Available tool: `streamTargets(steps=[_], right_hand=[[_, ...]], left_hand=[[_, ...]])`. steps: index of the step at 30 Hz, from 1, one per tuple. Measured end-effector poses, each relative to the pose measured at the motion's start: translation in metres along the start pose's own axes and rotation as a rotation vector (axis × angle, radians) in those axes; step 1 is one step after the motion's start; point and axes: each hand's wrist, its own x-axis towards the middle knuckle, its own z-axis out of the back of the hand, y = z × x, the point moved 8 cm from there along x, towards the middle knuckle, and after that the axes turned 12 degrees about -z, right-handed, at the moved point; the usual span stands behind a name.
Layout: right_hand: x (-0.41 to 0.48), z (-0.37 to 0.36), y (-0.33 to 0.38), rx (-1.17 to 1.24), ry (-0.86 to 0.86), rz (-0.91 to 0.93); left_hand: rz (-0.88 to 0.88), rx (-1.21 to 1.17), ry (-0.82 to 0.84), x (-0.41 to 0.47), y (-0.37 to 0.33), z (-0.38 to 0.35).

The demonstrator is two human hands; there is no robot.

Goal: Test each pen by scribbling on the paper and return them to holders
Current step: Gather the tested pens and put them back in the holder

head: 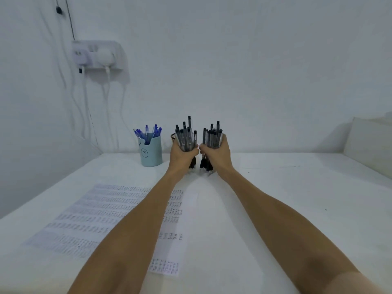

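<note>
My left hand (183,154) grips one upright black pen bundle (185,136), right hand (214,153) a second bundle (212,135) — paper (84,219) lies back toward me, left arm nearer.

This looks like a plain room with a writing desk. A white table (275,198) stands against a white wall (233,60). A plug box (99,55) with white cords (107,79) hangs on the wall. On the table are a scribbled paper (89,219) and a blue cup (151,153) of blue pens (148,131).
</note>
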Motion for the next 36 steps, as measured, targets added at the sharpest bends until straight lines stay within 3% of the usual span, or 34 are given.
streamTargets(steps=[7, 12, 18, 21, 27, 32, 36], right_hand=[[0.009, -0.006, -0.017, -0.060, 0.057, -0.160], [0.007, -0.010, -0.009, -0.056, 0.042, -0.169], [0.006, -0.015, 0.007, -0.151, 0.066, -0.107], [0.018, -0.016, 0.032, -0.036, -0.031, -0.101], [0.067, -0.036, 0.064, 0.508, -0.130, -0.231], [0.093, -0.051, 0.040, 0.568, -0.278, -0.392], [0.105, -0.067, 0.016, 0.664, -0.275, -0.459]], left_hand=[[0.124, 0.004, 0.097, 0.000, 0.002, 0.003], [0.061, -0.048, 0.105, -0.003, -0.009, 0.005], [0.060, 0.054, 0.143, 0.001, -0.010, 0.004], [0.056, 0.071, 0.019, 0.021, -0.029, 0.015], [-0.060, -0.079, -0.251, 0.096, -0.066, 0.046], [-0.076, -0.149, -0.420, 0.126, -0.050, 0.043], [-0.045, -0.168, -0.493, 0.130, -0.020, 0.039]])
